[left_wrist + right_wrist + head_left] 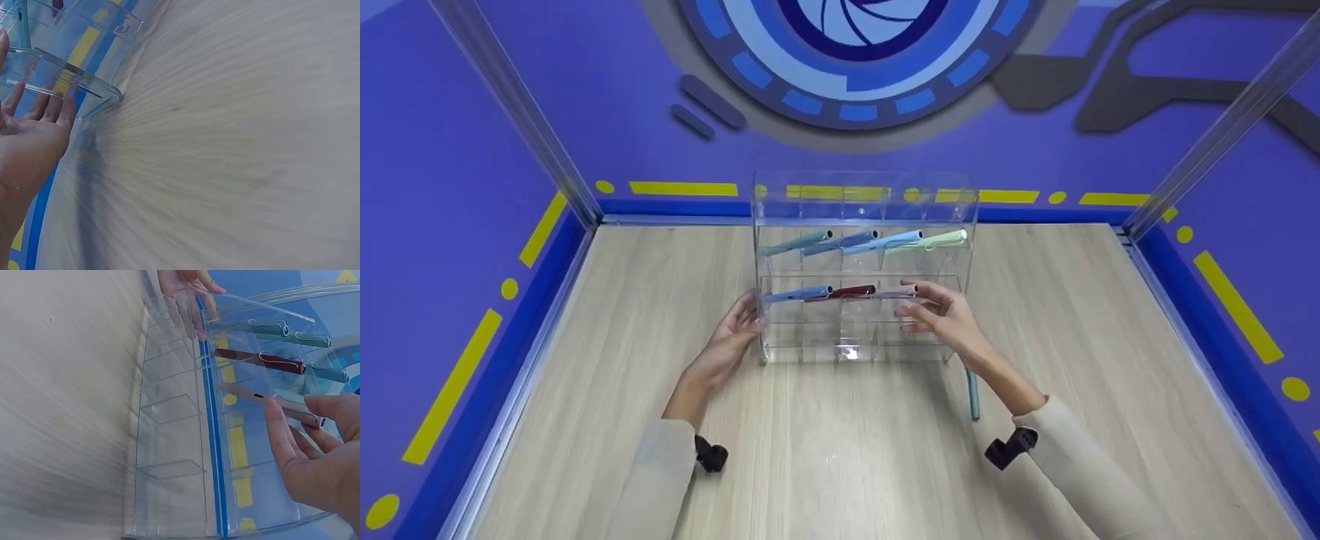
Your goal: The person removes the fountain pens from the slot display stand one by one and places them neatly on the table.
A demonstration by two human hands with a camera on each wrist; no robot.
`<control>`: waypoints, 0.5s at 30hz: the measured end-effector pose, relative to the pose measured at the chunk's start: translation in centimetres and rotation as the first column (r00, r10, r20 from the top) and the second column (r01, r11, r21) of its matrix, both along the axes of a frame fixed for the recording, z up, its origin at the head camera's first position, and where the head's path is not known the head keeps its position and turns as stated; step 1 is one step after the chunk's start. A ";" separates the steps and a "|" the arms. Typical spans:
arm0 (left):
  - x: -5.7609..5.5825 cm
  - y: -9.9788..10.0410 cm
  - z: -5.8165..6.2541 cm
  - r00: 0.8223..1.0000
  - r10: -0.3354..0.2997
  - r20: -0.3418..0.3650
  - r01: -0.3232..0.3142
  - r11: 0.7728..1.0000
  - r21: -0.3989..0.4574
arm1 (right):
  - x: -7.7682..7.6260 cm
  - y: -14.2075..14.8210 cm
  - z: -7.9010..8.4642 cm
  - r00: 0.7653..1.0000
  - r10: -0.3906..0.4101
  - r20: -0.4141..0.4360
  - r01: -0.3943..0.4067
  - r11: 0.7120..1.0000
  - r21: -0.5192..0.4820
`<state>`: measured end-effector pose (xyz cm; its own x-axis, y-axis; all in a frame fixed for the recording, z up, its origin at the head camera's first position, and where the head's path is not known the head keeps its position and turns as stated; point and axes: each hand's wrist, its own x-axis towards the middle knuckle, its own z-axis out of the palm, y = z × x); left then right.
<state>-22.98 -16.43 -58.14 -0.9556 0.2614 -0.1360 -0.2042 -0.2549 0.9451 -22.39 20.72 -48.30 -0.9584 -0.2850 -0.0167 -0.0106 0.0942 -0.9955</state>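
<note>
A clear acrylic pen rack [859,352] stands on the table. My left hand [724,346] touches its left side with fairly straight fingers, seen beneath the clear panel in the left wrist view. At the lower occupied tier, my right hand [956,322] pinches a light grey pen [295,412] between thumb and fingers. To that pen's left lie a dark red pen [851,292] and a blue pen [799,293]. The tier above holds a teal pen [799,243], a dark blue pen [840,242], a light blue pen [885,241] and a pale green pen [934,240].
A teal pen [973,396] lies on the wooden table [825,465], just right of the rack and near my right wrist. Blue patterned panels [660,165] with metal corner posts [521,112] border the table at the back and both sides.
</note>
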 end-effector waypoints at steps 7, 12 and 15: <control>0.0 -0.1 0.0 1.000 -0.007 -0.028 0.006 1.000 -0.007 | -0.4 -1.3 -0.2 0.998 0.043 0.049 -0.041 0.999 -0.030; 0.0 0.0 0.0 0.999 0.002 -0.033 -0.002 1.000 -0.009 | -0.6 -1.7 -0.5 0.995 0.031 0.097 -0.026 0.998 -0.056; -0.1 0.0 0.0 1.000 0.008 -0.025 -0.008 1.000 -0.009 | -0.7 -1.9 -0.6 0.996 0.022 0.092 -0.018 0.999 -0.047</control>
<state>-23.09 -16.44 -58.17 -0.9607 0.2528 -0.1142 -0.1783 -0.2474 0.9524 -23.11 18.82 -48.92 -0.9475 -0.3063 -0.0914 0.0802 0.0489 -0.9956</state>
